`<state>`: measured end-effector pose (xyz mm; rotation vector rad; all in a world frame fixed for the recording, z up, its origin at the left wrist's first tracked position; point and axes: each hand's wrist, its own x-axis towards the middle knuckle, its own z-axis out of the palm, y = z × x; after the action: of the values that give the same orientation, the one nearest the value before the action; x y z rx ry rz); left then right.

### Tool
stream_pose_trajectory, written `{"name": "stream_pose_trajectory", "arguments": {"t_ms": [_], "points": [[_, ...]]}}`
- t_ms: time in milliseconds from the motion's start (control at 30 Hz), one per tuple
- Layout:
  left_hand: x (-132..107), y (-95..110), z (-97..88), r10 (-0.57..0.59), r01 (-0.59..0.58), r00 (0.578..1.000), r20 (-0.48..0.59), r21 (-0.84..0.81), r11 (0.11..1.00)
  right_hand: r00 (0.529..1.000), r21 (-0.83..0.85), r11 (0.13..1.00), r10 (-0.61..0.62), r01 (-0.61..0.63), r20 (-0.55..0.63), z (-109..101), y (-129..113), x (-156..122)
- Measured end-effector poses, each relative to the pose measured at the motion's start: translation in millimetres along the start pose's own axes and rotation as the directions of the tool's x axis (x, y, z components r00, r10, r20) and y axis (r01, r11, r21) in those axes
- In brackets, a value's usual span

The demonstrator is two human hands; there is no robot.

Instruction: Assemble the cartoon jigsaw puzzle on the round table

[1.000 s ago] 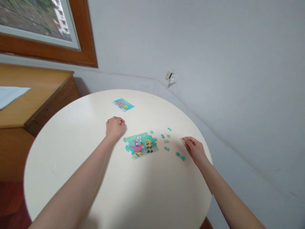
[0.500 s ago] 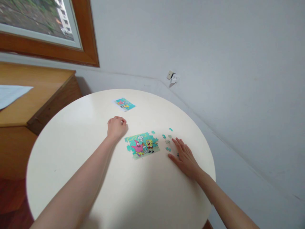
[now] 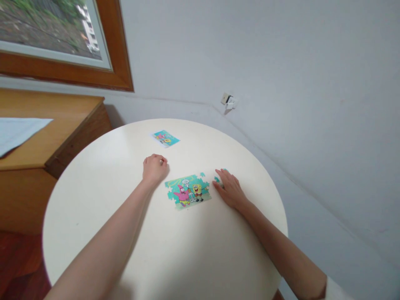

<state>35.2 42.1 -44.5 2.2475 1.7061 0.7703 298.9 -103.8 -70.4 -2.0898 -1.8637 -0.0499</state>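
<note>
On the white round table, a partly joined jigsaw puzzle (image 3: 189,196) shows a pink starfish, a pale figure and a yellow sponge character on turquoise. Its outline is jagged at the left and right. My left hand (image 3: 154,171) rests curled beside its upper left corner, with a small pale spot at the fingertips; I cannot tell whether that is a held thing. My right hand (image 3: 230,189) lies palm down to the right of the puzzle, fingers stretched out over loose puzzle pieces. One piece (image 3: 216,179) peeks out by its fingertips, and most others are covered.
A picture card (image 3: 166,138) with the same characters lies farther back on the table (image 3: 103,200). To the left stands a wooden cabinet (image 3: 73,129) with a pale sheet (image 3: 21,131) on it. The wall behind has a socket with a plug (image 3: 229,101).
My right hand has slid left and slightly away from me, covering loose pieces that were visible before. The left hand stays curled in the same place; the view has shifted slightly.
</note>
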Motion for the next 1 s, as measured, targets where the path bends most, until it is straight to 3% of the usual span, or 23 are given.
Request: {"name": "stream_pose_trajectory", "arguments": {"t_ms": [233,400,567,700,1000], "points": [[1.8,-2.5,1.4,0.001,-0.001,1.0,0.01,-0.013,1.0,0.98,0.189,0.979,-0.034,0.072,-0.196,1.0,0.0,18.9],[3.1,-5.6,2.1,0.008,-0.008,1.0,0.02,0.006,1.0,0.922,0.477,0.879,0.205,-0.025,-0.328,-4.0,9.6,23.0],[3.4,-6.3,1.6,0.005,-0.005,1.0,0.028,0.015,1.0,0.861,0.68,0.726,0.407,-0.102,-0.306,-5.5,16.1,24.7],[3.9,-6.7,1.0,0.017,-0.018,0.999,0.032,0.029,0.999,0.839,0.704,0.703,0.441,-0.101,-0.32,-7.6,21.7,24.9],[3.6,-6.5,-0.1,0.016,-0.017,0.999,0.032,0.034,0.999,0.842,0.611,0.779,0.42,-0.143,-0.339,-9.7,36.1,23.9]]}}
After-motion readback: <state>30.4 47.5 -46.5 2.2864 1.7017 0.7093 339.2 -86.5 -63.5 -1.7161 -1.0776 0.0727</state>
